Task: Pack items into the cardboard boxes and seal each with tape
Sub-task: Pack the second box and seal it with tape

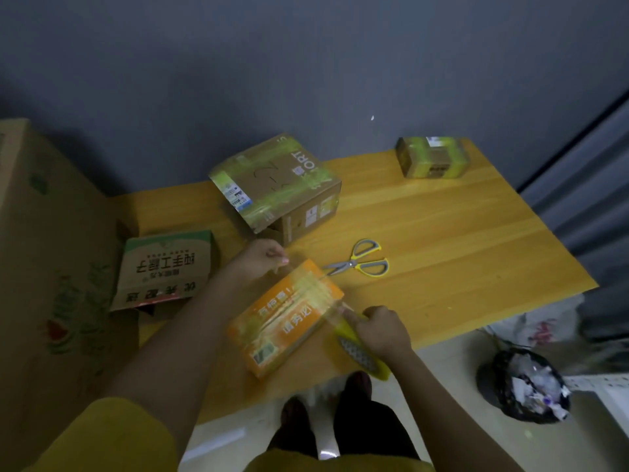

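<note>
**Tape stretched across the orange box on the wooden table**

An orange box point(286, 318) printed with white characters lies near the 6 o'clock edge of the wooden table point(459, 240), tilted so its long side runs from 7 o'clock towards 1 o'clock. Clear tape point(308, 287) lies along its top face.

The left hand point(262, 258) sits at the box's far corner, at about 11 o'clock from the box, its fingers curled and pinching the end of the tape just above the corner. The right hand point(381, 330) is at the box's 3 o'clock side, gripping a yellow tape dispenser point(360, 352) that rests against the table edge; its index finger points out and presses the tape at the box's near corner. The two hands are well apart, with the box between them.

Grey-and-yellow scissors point(360, 262) lie closed on the table at 1 o'clock from the orange box, the blade tips near its far end. A large taped cardboard box point(275, 185) stands at 12 o'clock, just beyond the left hand. A small taped box point(432, 158) sits at the table's far corner, at 1 o'clock, well apart from the rest. A brown box with green trim and dark characters point(166, 267) lies at 9 o'clock, beside a tall cardboard carton point(51, 250) at the left edge. On the floor at 4 o'clock stands a bin lined with a black bag point(524, 383), holding crumpled paper.
</note>
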A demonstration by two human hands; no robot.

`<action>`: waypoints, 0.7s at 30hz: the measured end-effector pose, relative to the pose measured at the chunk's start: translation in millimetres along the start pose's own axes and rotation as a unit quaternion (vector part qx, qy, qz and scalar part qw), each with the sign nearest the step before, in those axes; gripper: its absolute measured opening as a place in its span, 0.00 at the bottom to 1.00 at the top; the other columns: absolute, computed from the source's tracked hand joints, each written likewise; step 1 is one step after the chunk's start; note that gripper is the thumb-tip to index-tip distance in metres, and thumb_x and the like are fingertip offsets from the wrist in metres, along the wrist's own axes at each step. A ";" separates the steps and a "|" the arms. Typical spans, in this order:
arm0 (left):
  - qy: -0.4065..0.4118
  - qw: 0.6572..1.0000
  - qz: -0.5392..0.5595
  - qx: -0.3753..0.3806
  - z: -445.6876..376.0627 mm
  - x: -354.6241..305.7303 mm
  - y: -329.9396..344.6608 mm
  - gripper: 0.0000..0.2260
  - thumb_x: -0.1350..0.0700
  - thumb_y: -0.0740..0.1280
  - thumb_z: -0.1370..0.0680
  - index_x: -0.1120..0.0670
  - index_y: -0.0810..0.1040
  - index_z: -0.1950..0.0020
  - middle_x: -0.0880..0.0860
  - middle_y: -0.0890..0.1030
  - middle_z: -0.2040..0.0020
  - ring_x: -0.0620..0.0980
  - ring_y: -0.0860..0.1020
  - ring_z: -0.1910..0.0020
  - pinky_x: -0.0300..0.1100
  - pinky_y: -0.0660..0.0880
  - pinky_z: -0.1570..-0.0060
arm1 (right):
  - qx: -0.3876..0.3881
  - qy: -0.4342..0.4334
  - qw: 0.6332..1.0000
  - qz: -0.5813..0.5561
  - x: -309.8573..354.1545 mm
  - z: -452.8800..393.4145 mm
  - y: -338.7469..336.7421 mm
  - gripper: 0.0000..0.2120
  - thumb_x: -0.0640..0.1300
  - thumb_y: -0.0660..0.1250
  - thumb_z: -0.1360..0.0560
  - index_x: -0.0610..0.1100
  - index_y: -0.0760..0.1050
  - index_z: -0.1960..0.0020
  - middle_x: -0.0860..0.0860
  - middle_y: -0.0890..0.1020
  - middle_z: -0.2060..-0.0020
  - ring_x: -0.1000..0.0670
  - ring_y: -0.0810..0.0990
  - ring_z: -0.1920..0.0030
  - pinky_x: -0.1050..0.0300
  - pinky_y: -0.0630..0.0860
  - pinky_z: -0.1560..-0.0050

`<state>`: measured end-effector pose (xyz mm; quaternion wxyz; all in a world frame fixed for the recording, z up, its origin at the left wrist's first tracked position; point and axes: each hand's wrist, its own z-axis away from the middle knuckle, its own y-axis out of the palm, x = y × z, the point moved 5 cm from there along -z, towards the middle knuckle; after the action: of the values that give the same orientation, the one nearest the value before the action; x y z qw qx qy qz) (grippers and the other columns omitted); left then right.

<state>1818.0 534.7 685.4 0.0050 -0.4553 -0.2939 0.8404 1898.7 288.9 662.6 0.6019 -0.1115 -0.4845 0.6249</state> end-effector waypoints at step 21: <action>-0.162 0.945 0.279 -0.061 30.7 66.1 27.1 0.09 0.59 0.59 0.18 0.55 0.67 0.58 0.51 0.69 0.59 0.48 0.71 0.56 0.52 0.78 0.52 | 0.126 -0.116 0.971 0.168 49.6 -79.9 -32.8 0.22 0.67 0.63 0.27 0.52 0.83 0.49 0.51 0.77 0.65 0.46 0.78 0.53 0.58 0.70 0.64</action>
<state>1762.7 515.6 634.2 -0.3052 -0.3760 -0.2029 0.8510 1965.2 362.9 668.5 0.4369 -0.0414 -0.4430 0.7817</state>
